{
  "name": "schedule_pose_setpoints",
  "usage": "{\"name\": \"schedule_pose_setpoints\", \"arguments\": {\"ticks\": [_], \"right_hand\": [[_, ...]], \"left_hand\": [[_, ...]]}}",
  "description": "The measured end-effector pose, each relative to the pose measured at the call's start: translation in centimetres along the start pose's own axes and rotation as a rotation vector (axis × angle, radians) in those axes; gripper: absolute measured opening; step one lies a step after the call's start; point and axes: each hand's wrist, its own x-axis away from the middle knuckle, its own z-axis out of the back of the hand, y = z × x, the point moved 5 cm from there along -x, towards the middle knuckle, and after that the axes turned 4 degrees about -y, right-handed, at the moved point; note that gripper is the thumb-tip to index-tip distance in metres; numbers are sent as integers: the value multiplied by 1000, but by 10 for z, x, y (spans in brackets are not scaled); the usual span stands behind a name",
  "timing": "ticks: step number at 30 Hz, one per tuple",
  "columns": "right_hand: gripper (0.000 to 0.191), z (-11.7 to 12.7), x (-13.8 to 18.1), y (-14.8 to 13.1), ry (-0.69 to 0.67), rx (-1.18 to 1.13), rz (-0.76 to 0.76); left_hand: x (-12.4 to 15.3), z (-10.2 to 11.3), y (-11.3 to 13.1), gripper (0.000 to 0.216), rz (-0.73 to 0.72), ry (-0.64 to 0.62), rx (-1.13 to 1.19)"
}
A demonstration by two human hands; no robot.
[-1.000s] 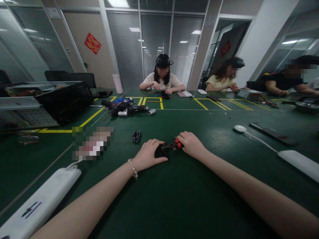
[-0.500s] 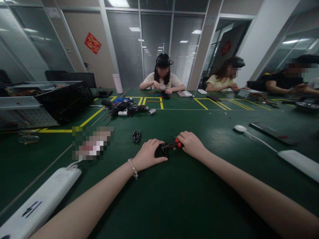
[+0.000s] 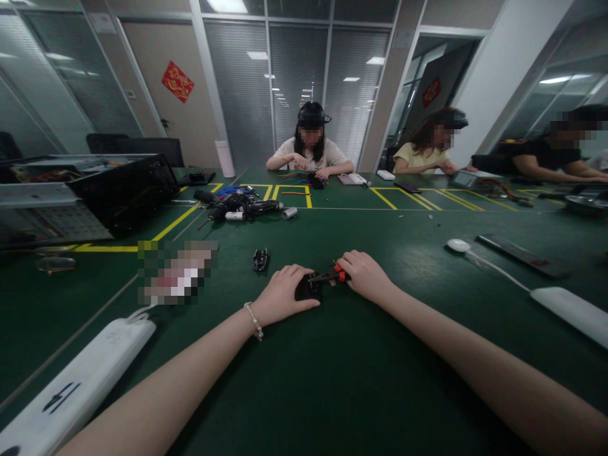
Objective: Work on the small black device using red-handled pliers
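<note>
My left hand (image 3: 284,294) grips a small black part (image 3: 308,290) against the green tabletop, fingers over its far side and thumb along its near side. Its exact kind is too small to make out. My right hand (image 3: 363,275) is closed round the red handles of a pair of pliers (image 3: 327,276). The dark jaws point left and reach the metal bits on top of the black part. Whether the jaws are clamped on anything is not clear. Beyond my left hand lies another small black part with metal pieces (image 3: 260,260), untouched.
White power banks (image 3: 80,386) (image 3: 572,307) lie at left and right, with a white mouse-shaped device (image 3: 458,246) and a dark flat slab (image 3: 520,254). A computer case (image 3: 90,199) stands far left. Tools and cables (image 3: 237,208) are heaped ahead; several people sit across the table.
My hands, the pliers and the black part hold almost the same position. At the far right, a co-worker's arms have lowered towards the table.
</note>
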Motion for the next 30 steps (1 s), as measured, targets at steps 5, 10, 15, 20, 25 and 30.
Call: {"name": "schedule_pose_setpoints", "arguments": {"ticks": [5,10,15,20,25,30], "right_hand": [[29,-1,0,0,-3,2,10],[30,-4,-1,1,-5,15,6],[31,-5,-1,2,-8,14,1],[32,-4,0,1,1,-8,26],[31,-4,0,1,-2,-4,13],[30,-6,-1,2,-7,3,-4]], "left_hand": [[0,0,0,56,-5,7,-7],[0,1,1,56,-12,10,-11],[0,1,2,56,-3,5,-6],[0,1,1,56,2,-6,3],[0,0,0,56,4,2,0],[0,0,0,57,8,-8,5]]}}
